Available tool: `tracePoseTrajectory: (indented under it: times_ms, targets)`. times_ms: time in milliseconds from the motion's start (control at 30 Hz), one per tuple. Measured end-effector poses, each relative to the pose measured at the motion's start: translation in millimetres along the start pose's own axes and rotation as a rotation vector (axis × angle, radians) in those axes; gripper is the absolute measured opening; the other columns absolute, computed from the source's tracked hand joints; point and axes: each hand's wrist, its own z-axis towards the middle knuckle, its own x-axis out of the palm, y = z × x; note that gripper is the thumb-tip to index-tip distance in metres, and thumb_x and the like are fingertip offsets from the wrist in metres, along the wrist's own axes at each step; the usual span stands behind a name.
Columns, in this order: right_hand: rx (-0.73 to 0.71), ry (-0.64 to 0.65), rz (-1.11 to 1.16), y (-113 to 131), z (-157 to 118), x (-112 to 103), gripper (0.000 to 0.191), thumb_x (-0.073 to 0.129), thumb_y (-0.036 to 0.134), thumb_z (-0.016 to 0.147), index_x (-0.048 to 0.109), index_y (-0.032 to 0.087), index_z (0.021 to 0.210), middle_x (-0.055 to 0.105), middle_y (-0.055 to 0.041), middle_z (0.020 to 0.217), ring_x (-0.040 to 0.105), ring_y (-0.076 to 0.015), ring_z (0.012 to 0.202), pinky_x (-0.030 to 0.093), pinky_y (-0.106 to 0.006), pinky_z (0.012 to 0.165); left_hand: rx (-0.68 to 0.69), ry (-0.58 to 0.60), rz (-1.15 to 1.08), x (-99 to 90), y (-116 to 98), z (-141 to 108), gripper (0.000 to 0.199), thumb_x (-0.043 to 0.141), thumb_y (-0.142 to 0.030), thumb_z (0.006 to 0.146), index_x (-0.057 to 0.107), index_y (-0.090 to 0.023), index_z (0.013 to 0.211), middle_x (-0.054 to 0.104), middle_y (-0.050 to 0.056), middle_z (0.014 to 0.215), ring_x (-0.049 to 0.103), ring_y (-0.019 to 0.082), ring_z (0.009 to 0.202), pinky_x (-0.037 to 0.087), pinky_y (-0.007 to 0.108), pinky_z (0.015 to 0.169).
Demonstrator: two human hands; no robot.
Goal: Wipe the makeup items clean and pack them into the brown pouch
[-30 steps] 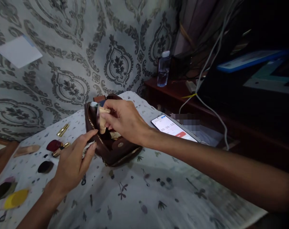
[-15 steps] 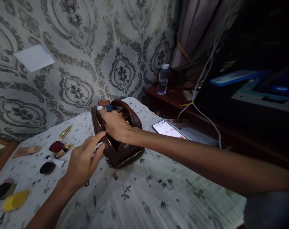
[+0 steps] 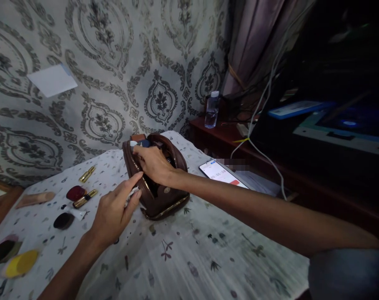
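A brown handbag [image 3: 164, 204] with gold zips lies unzipped on the patterned cloth. Reaching into its opening is my right hand [image 3: 154, 162], its fingers curled by the far left rim. A small white thing [image 3: 133, 143] and a dark blue thing [image 3: 144, 143] show at those fingertips; what the fingers grip is hidden. My left hand [image 3: 116, 210] is at the bag's near left side, index fingertip against it. Between its thumb and fingers a bit of something white and crumpled [image 3: 133, 191] shows.
On the cloth [image 3: 164, 266] at left lie a gold lipstick tube [image 3: 87, 174], a dark red round item [image 3: 76, 193], a beige tube [image 3: 36, 199] and a yellow round item [image 3: 22, 263]. A phone [image 3: 222, 174] lies right of the bag. A bottle [image 3: 212, 110] and cables stand behind.
The view has shifted slightly. Both hands keep almost the same places, the right one in the bag and the left one at its side.
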Motion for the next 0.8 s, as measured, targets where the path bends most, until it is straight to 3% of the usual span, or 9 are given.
tracePoseTrajectory:
  times_ms: [233,467,800]
  targets:
    - [-0.007,0.112,-0.168,7.8,-2.0,-8.0,0.029,0.052,0.010,0.087,0.055,0.017,0.115,0.070,-0.0085,0.091,0.063,-0.0216,0.080,0.041,-0.028,0.068,-0.028,0.032,-0.044,0.2,1.0,-0.4,0.039,0.041,-0.032,0.102,0.049,-0.020,0.138,0.068,0.008,0.128,0.069,0.019,0.110,0.056,0.029,0.091]
    - [-0.022,0.118,-0.134,4.2,-5.7,-9.4,0.038,0.051,0.006,0.086,0.055,0.018,0.122,0.072,-0.0098,0.094,0.066,-0.0242,0.089,0.044,-0.028,0.072,-0.051,0.052,-0.073,-0.5,2.7,-4.5,0.041,0.042,-0.032,0.101,0.047,-0.020,0.140,0.066,0.009,0.131,0.066,0.020,0.116,0.054,0.031,0.097]
    - [-0.068,0.102,-0.056,-6.2,-6.8,-7.4,0.048,0.050,0.003,0.083,0.051,0.016,0.129,0.071,-0.0101,0.100,0.066,-0.0237,0.096,0.047,-0.030,0.079,-0.082,0.085,-0.115,0.9,3.1,-9.1,0.047,0.042,-0.035,0.100,0.038,-0.024,0.146,0.066,0.009,0.131,0.067,0.022,0.113,0.056,0.036,0.094]
